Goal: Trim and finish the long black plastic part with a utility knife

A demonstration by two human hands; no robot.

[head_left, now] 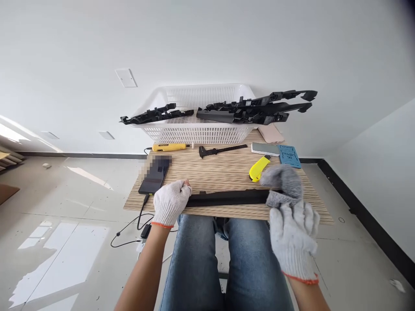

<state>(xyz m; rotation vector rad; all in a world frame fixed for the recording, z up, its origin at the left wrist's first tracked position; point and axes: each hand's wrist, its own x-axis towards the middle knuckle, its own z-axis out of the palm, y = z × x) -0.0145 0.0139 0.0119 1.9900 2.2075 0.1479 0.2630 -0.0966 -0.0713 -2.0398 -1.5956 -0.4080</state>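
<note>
A long black plastic trim piece [230, 198] lies along the front edge of the wood-striped table. Its left end is gripped by my left hand [171, 201], which wears a white knit glove with the fingers closed. My right hand [293, 235], gloved too, presses a grey cloth [285, 185] against the right end of the piece, hiding that end. Just behind the cloth lies a yellow-handled tool [258, 169]. Near my left hand is a dark smartphone [155, 176] with a cable plugged in.
At the back, a white plastic basket [201, 133] holds several black plastic parts [256, 109], some jutting over its sides. On the table [220, 170] are black calipers [222, 150], a yellow pen-shaped power tool [170, 147], a grey-white block [265, 149], a blue packet [289, 156] and a pink item [271, 133].
</note>
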